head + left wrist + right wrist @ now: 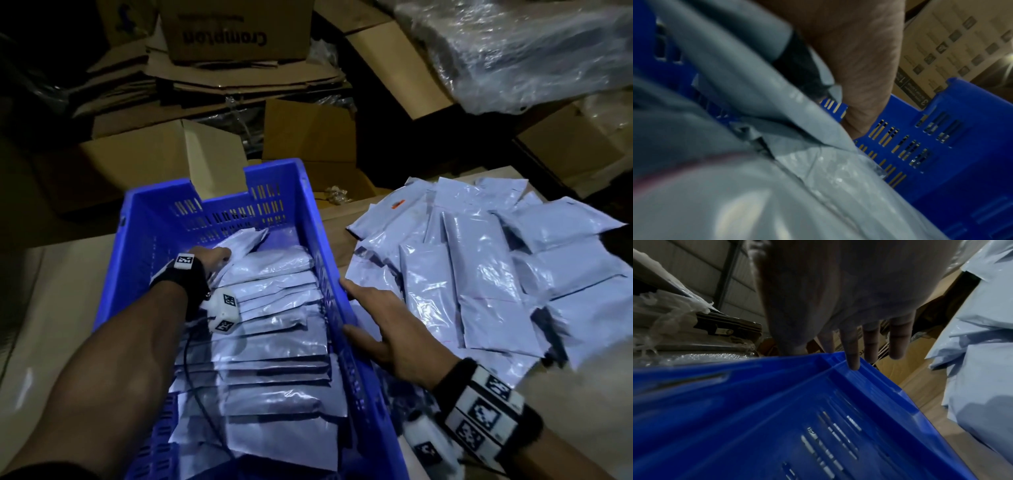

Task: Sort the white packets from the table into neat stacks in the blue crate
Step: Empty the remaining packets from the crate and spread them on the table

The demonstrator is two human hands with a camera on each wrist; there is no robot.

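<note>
The blue crate [154,219] stands in the middle, holding an overlapping row of white packets [274,342]. My left hand [219,257] reaches to the far end of that row and grips a tilted white packet [245,240]. In the left wrist view the thumb [859,73] lies beside that packet [735,113], near the slotted crate wall [962,146]; the other fingers are hidden. My right hand [363,310] rests open on the crate's right rim, its fingers [853,356] straight on the rim [869,369]. A loose pile of white packets [479,267] lies on the table to the right.
The table [51,308] shows pale to the left of the crate. Cardboard boxes [164,161] crowd behind the crate, with a printed box [236,31] on flattened cardboard. A plastic-wrapped bundle [531,51] sits at the back right.
</note>
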